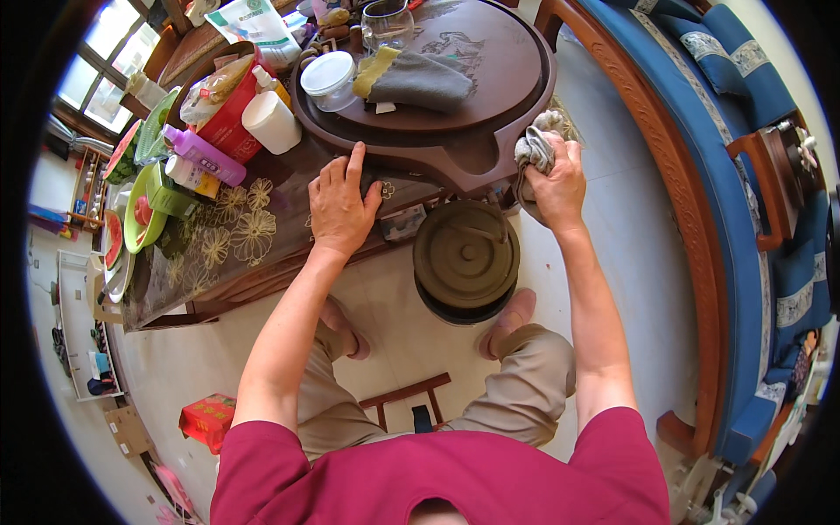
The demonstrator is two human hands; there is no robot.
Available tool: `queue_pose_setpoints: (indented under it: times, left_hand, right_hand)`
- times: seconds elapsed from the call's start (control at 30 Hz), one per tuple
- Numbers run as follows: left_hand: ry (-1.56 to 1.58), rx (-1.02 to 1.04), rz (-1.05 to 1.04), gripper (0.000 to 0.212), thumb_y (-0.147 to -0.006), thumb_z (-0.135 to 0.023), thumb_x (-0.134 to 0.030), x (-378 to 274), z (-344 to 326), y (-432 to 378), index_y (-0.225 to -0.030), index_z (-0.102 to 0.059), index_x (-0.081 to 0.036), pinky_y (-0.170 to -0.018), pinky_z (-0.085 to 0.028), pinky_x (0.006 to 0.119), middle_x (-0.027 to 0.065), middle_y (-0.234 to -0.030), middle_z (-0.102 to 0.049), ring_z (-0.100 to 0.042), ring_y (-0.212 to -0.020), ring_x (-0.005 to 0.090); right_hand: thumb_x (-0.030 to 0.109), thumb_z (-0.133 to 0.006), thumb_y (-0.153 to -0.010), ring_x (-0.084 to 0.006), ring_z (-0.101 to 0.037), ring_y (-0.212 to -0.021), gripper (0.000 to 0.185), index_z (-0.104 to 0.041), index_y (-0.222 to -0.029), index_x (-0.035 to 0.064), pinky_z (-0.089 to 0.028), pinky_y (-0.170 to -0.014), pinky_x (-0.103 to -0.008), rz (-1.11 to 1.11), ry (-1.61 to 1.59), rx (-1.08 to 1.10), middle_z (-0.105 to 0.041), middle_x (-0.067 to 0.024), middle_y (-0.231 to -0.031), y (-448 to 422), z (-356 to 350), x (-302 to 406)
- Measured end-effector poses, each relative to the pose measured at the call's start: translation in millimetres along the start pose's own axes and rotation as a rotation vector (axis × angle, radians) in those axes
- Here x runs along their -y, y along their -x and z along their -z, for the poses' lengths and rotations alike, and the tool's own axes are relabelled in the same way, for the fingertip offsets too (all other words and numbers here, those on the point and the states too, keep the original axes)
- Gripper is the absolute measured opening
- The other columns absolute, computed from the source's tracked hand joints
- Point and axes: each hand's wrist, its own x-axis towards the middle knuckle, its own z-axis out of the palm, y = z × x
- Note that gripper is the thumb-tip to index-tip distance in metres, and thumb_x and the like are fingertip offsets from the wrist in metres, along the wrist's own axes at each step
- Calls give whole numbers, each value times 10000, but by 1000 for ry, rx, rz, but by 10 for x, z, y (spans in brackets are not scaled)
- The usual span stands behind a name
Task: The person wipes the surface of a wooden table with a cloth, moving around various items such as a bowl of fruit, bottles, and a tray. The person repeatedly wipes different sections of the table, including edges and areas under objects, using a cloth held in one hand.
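My right hand [558, 180] grips a crumpled grey cloth [535, 154] at the right front edge of a dark brown tea tray [453, 164]. My left hand [344, 203] rests, fingers spread and empty, on the patterned table [249, 230], its index fingertip at the tray's front rim. On the tray lie a folded grey and yellow cloth [420, 82], a clear jar with a white lid [328, 79] and a glass pitcher [387, 26]. Below the tray, between my feet, stands a round lidded bucket [466, 256].
Left on the table are a red bucket [230, 125], a white canister [272, 123], a purple bottle [207, 156], a green bowl [141, 216] and watermelon pieces [113, 239]. A wooden bench with blue cushions [689, 98] runs along the right. A red box [209, 420] sits on the floor at lower left.
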Motion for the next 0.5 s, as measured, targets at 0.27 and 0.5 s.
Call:
queue_pose_setpoints:
  times: [0.27, 0.5]
  left_hand:
    - [-7, 13, -27, 720, -905, -704, -268, -56, -25, -13, -1546, -408, -125, -950, -435, 444, 109, -1255, -565, -546, -1177, 310]
    - [-38, -10, -20, 732, -881, -728, -303, -11, -36, 23, -1530, -441, -127, -958, -432, 446, 97, -1221, -562, -542, -1181, 292]
  right_hand:
    - [238, -754, -796, -362, -682, -962, 435, -658, -1216, 173, -557, -829, -489, -209, 203, -121, -637, -131, -1070, -759, 51, -460]
    - [143, -773, -754, -398, -666, -960, 502, -619, -1228, 201, -555, -818, -487, 6, -4, -138, -589, -128, -1119, 97, -157, -31]
